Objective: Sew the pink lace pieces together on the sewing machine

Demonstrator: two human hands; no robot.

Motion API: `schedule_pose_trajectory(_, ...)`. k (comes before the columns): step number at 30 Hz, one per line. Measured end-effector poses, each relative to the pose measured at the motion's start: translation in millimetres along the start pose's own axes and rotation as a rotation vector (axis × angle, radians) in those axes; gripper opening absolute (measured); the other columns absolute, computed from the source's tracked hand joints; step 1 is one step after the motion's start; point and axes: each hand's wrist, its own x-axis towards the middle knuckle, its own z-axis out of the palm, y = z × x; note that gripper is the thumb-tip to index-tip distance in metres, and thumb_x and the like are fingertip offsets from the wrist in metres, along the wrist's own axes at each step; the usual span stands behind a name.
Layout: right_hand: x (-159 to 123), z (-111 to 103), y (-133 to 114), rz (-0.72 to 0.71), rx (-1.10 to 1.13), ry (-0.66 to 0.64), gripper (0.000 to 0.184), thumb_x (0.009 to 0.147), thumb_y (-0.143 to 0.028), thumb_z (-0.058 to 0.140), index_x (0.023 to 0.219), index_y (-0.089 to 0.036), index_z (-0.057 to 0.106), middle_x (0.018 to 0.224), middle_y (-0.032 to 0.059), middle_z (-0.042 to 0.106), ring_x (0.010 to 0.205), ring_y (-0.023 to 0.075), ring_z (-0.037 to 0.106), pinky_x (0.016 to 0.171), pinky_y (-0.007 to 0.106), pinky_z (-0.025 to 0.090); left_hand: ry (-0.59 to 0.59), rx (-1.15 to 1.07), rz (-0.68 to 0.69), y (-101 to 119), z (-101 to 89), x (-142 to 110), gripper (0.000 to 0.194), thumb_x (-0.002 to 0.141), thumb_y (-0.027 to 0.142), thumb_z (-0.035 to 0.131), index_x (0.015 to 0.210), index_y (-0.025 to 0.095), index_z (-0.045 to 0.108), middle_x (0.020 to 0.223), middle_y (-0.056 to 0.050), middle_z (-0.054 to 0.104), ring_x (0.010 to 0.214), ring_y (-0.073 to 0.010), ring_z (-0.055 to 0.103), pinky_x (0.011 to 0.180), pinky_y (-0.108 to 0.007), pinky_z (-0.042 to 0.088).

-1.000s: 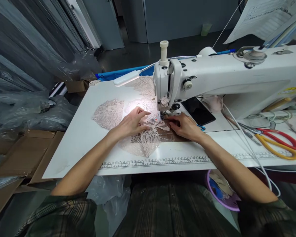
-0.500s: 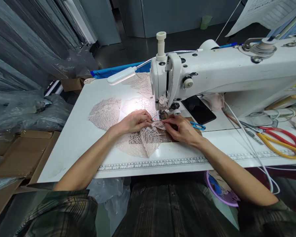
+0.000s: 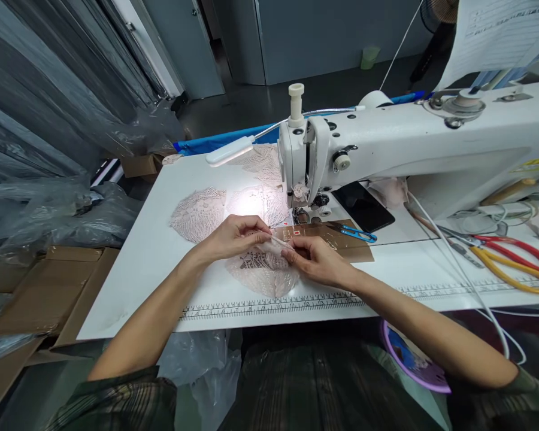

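Note:
Between my two hands is a pale pink piece of lace (image 3: 276, 244), its edge bunched into a narrow fold. My left hand (image 3: 239, 236) pinches one end of it, thumb against fingers. The other end sits in the closed fingertips of my right hand (image 3: 315, 257). Below them, another lace piece (image 3: 265, 281) lies flat on the white table (image 3: 139, 251). The sewing machine's presser foot (image 3: 300, 215) is just behind my hands, with no lace visibly running from it to my fingers. Blue-handled thread snips (image 3: 357, 232) rest to the right of the foot.
A rounded lace piece (image 3: 198, 214) lies at left, with more lace (image 3: 263, 163) behind. The white sewing machine (image 3: 386, 137) spans the right side, a black phone (image 3: 363, 206) under its arm. Red-handled scissors (image 3: 521, 251) and yellow-handled scissors (image 3: 512, 272) lie far right. A lamp (image 3: 230, 151) lights the work.
Both hands have drawn the lace from beside the presser foot toward my body, uncovering the brown plate and the snips. The lace edge is now folded between my fingers. The view has shifted slightly.

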Motion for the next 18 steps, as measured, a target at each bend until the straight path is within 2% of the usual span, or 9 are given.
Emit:
schedule_pose_trajectory(2,-2,2,0,0.054,0.184,-0.088,0.031,0.088,-0.042,0.058,0.074,-0.016,0.050,0.060,-0.0052,0.040,0.053,0.0068,0.036,0.048,0.021,0.028,-0.053,-0.029,-0.059,5,-4.7,-1,0.030,0.093,0.043,0.052,0.092,0.016,0.066,0.067,-0.001,0.062,0.051,-0.0087,0.053,0.048,-0.021,0.041)
schedule_pose_trajectory(5,1,6,-1,0.172,0.412,-0.165,0.041,0.079,-0.052,0.069,0.078,-0.017,0.049,0.059,-0.0064,0.043,0.049,0.0064,0.040,0.043,0.020,0.037,-0.128,0.112,-0.076,14,-9.9,10,0.032,0.094,0.044,0.050,0.093,0.016,0.066,0.059,0.002,0.055,0.048,-0.0079,0.046,0.046,-0.021,0.035)
schedule_pose_trajectory(8,7,7,-3,0.283,0.423,-0.129,0.042,0.078,-0.052,0.071,0.080,-0.016,0.051,0.054,-0.0077,0.045,0.042,0.0051,0.040,0.040,0.019,0.040,-0.182,0.362,-0.025,16,-6.9,35,0.031,0.094,0.042,0.051,0.090,0.016,0.067,0.063,0.000,0.060,0.052,-0.0097,0.050,0.051,-0.023,0.035)
schedule_pose_trajectory(10,8,1,-3,0.376,0.334,-0.122,0.039,0.083,-0.050,0.068,0.077,-0.015,0.051,0.054,-0.0035,0.054,0.042,0.0065,0.048,0.039,0.018,0.040,-0.197,0.560,0.006,9,0.9,54,0.028,0.092,0.042,0.055,0.088,0.017,0.068,0.068,-0.002,0.063,0.057,-0.0121,0.054,0.052,-0.024,0.035)
schedule_pose_trajectory(12,5,-10,0,0.454,0.212,-0.182,0.040,0.084,-0.050,0.067,0.074,-0.015,0.051,0.062,0.0036,0.064,0.046,0.0093,0.056,0.040,0.019,0.042,-0.136,0.730,0.065,-2,10.5,67,0.027,0.090,0.043,0.059,0.091,0.017,0.068,0.079,-0.005,0.067,0.065,-0.0161,0.058,0.054,-0.026,0.037)
schedule_pose_trajectory(14,0,-27,3,0.457,0.064,-0.230,0.041,0.084,-0.053,0.065,0.074,-0.014,0.054,0.069,0.0068,0.068,0.047,0.0102,0.058,0.042,0.020,0.043,0.018,0.829,0.168,-14,18.4,67,0.030,0.090,0.044,0.059,0.097,0.016,0.066,0.093,-0.009,0.067,0.075,-0.0196,0.061,0.057,-0.028,0.041)
schedule_pose_trajectory(16,-3,-46,8,0.390,-0.108,-0.166,0.040,0.089,-0.052,0.058,0.078,-0.014,0.059,0.069,0.0060,0.068,0.048,0.0104,0.058,0.046,0.021,0.042,0.165,0.854,0.308,-21,23.3,55,0.031,0.093,0.044,0.055,0.095,0.015,0.065,0.096,-0.011,0.066,0.076,-0.0197,0.061,0.056,-0.029,0.044)
schedule_pose_trajectory(18,-4,-59,14,0.270,-0.298,-0.046,0.033,0.093,-0.044,0.053,0.083,-0.014,0.063,0.069,0.0044,0.067,0.053,0.0114,0.059,0.051,0.023,0.041,0.188,0.803,0.486,-21,27.4,35,0.033,0.095,0.043,0.052,0.087,0.014,0.063,0.085,-0.009,0.066,0.069,-0.0166,0.059,0.053,-0.027,0.044)
